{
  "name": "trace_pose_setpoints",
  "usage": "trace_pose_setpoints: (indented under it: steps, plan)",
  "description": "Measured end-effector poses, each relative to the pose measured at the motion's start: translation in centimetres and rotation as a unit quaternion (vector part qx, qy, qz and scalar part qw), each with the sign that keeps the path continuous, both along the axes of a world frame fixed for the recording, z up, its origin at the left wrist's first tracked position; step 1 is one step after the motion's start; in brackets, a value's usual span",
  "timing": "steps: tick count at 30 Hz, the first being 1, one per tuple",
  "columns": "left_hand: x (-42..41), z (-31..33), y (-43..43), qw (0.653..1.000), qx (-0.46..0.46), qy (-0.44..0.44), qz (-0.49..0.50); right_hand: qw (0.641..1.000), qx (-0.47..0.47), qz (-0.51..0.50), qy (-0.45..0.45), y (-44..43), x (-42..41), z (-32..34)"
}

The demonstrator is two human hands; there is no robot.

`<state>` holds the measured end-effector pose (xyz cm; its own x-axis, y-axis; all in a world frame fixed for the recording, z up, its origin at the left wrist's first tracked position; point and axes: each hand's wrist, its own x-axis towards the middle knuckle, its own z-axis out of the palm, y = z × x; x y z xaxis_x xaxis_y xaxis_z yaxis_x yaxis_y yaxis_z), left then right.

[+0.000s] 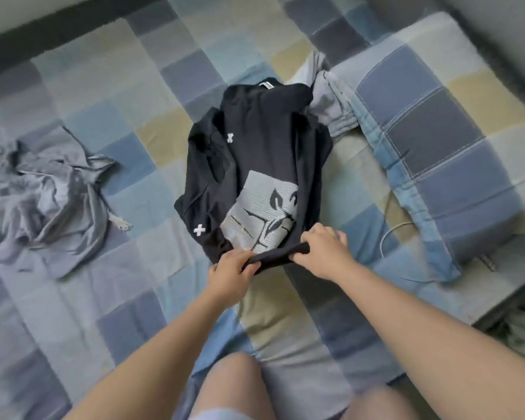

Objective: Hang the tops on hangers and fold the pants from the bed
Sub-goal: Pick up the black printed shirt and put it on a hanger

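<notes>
The task is looking to be near its start, by my judgement: no hanger is showing anywhere in the view, nothing is lying folded, and three pieces of clothing are lying loose on the bed (134, 71). The black top (264, 153) is lying in the middle of the bed, straight ahead of the person at 12 o'clock, with its grey print facing up. The left hand (234, 268) and the right hand (322, 247) are both grasping its near edge, fingers curled around the bunched cloth, the two hands close beside each other. The long axis of the top is running from 6 o'clock to 12 o'clock. The edge in the hands is pointing to the person, and the collar with its small label is pointing away. Its sides are lying doubled over, so it is not flat. A crumpled grey garment (49, 189) is waiting at 9 o'clock, well apart from the top. A second grey garment (334, 116) is lying at 1 o'clock, touching the top and leaning on the pillow (437, 131); I cannot tell if it is pants. All the hanging and folding is remaining to do.
</notes>
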<state>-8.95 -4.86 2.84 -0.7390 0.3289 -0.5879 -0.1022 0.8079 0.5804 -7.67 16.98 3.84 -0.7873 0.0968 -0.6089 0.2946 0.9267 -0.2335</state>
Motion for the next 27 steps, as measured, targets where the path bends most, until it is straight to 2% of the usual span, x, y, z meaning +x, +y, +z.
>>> trace_pose_setpoints:
  steps: [3,7,10,14,18,23,27]
  plan:
    - [6.0,4.8,-0.8,0.999,-0.02,0.037,0.006,0.999,-0.043,-0.034,0.006,-0.6,6.6,4.8]
    - [11.9,12.3,-0.3,0.994,-0.038,0.093,0.03,0.994,-0.058,-0.06,0.076,-0.5,13.7,12.2]
    - [15.5,18.5,1.1,0.99,-0.018,0.12,0.074,0.987,-0.074,-0.058,0.132,0.5,17.0,18.5]
    - [17.9,25.6,2.0,0.973,0.043,0.178,0.139,0.967,-0.173,-0.073,0.174,1.5,18.8,26.2]
    - [19.6,32.5,2.5,0.949,0.126,0.159,0.241,0.936,-0.27,-0.096,0.205,1.7,19.7,33.1]
    - [20.9,38.4,1.7,0.926,0.144,0.182,0.299,0.898,-0.361,-0.146,0.206,2.3,20.5,39.6]
    - [22.1,41.4,0.4,0.912,0.163,0.192,0.325,0.889,-0.391,-0.124,0.205,2.0,21.0,44.1]
